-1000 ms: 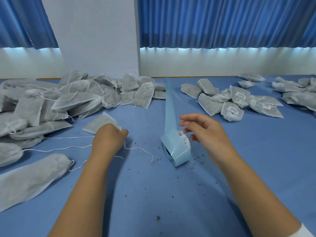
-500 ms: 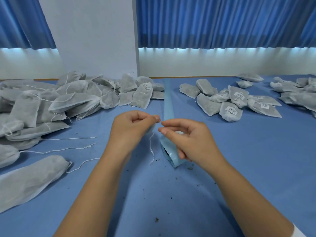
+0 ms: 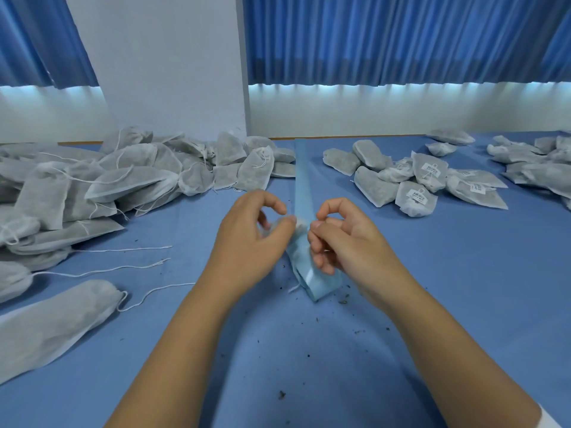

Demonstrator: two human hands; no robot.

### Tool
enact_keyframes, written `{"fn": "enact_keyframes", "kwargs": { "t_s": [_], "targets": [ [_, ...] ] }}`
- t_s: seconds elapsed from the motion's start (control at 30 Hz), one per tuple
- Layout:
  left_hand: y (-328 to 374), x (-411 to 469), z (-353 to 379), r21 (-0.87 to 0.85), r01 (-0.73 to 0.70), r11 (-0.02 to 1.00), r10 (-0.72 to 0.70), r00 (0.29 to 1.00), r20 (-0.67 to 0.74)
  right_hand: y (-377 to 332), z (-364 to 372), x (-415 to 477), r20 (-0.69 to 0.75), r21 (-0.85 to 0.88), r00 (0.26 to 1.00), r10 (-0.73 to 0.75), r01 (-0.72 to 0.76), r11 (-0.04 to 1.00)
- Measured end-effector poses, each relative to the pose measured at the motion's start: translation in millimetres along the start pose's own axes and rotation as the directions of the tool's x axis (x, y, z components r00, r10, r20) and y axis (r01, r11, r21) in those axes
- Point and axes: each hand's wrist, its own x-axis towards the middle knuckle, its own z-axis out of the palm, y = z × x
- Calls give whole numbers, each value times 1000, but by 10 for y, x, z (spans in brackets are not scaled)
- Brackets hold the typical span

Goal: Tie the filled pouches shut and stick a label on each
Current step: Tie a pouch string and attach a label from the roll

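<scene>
My left hand (image 3: 250, 242) and my right hand (image 3: 343, 245) meet above the middle of the blue table. Each pinches the top of a small grey-white pouch (image 3: 297, 245) between thumb and fingertips. The pouch hangs between my hands, blurred and mostly hidden by them, and a string end dangles below it. Right behind it stands the light-blue label roll (image 3: 321, 284), whose backing strip (image 3: 302, 174) runs away toward the wall. A pile of pouches with loose strings (image 3: 129, 180) lies at the left. Pouches bearing white labels (image 3: 417, 186) lie at the right.
One long pouch (image 3: 55, 329) lies at the near left, and loose strings (image 3: 123, 267) trail across the cloth toward the centre. More pouches (image 3: 537, 162) are heaped at the far right. Dark crumbs dot the table (image 3: 309, 381) in front of me.
My left hand lifted a pouch from beside the left pile and carried it to the centre. My right hand came in from the label roll, and both now pinch the pouch's top.
</scene>
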Motion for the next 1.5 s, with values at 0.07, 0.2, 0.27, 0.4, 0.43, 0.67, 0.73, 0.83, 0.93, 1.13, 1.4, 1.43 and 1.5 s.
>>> {"fn": "enact_keyframes", "kwargs": {
  "t_s": [0.07, 0.2, 0.27, 0.4, 0.43, 0.67, 0.73, 0.83, 0.93, 1.13, 1.4, 1.43, 1.5],
  "targets": [
    [-24, -9, -26, 83, -169, 982, 156, 978, 141, -30, -16, -13, 45, -2, 999, -18, 18, 1000],
    [-43, -14, -37, 173, -286, 942, 238, 937, 255, -64, -48, -35, 88, 42, 995, -55, 52, 998],
    [-49, 0, -70, 119, -236, 964, 203, 950, 236, -71, -84, -32, 53, 1, 996, -72, 72, 997],
    [-64, 23, -197, 6, -118, 993, 115, 981, 154, -16, -139, -15, -27, -337, 977, -214, 193, 922],
    [-53, 26, -220, -18, -103, 995, 105, 986, 133, 1, -139, -15, -32, -410, 965, -261, 226, 884],
    [91, 4, -263, -365, 136, 921, -2, 939, 343, 10, -86, -19, -214, -366, 867, -449, 355, 860],
    [137, -23, -207, -481, 189, 856, 3, 929, 369, 19, -72, -17, -268, -349, 852, -449, 349, 870],
    [174, -25, -127, -581, 241, 777, -65, 950, 307, 70, -31, -18, -182, -476, 857, -482, 352, 806],
    [142, -1, -117, -556, 254, 791, -147, 962, 231, 115, 2, -24, 9, -627, 862, -506, 399, 669],
    [56, 19, -233, -265, 192, 945, -118, 956, 270, 89, -55, -46, 137, -653, 814, -565, 503, 566],
    [136, -37, -254, -199, 266, 943, -102, 804, 586, 9, -157, -31, 12, -594, 861, -509, 415, 689],
    [137, -35, -239, -215, 276, 937, -99, 798, 594, 9, -138, -33, 7, -570, 881, -473, 393, 722],
    [136, -30, -210, -244, 301, 922, -101, 795, 599, 8, -102, -29, -15, -526, 912, -409, 341, 779]
  ]
}}
